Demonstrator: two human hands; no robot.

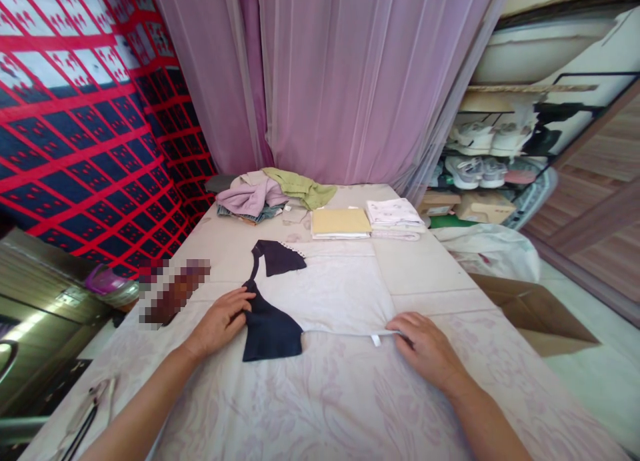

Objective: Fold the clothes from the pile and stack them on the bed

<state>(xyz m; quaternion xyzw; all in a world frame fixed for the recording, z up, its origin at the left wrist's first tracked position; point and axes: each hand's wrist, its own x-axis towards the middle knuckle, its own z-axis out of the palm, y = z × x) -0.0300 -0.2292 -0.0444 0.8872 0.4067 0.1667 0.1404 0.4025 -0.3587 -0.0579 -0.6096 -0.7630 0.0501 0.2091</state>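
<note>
A white T-shirt (pixel 330 291) with black sleeves and a black collar band lies spread sideways on the cloth-covered table, its collar to the left and its hem to the right. My left hand (pixel 223 320) rests at the collar and near shoulder, fingers stretched out over the dark fabric's edge. At the near corner of the hem, my right hand (pixel 425 344) pinches the white cloth between thumb and fingers. A small white label (pixel 375 340) sticks out from the near side seam. The near black sleeve (pixel 273 331) lies flat towards me.
Behind the shirt are a folded yellow garment (pixel 341 222), folded white patterned clothes (pixel 394 212) and a loose heap of clothes (pixel 260 193). A pixelated patch (pixel 173 293) covers something at left. Right of the table stand a cardboard box (pixel 535 308) and a shoe rack (pixel 500 156).
</note>
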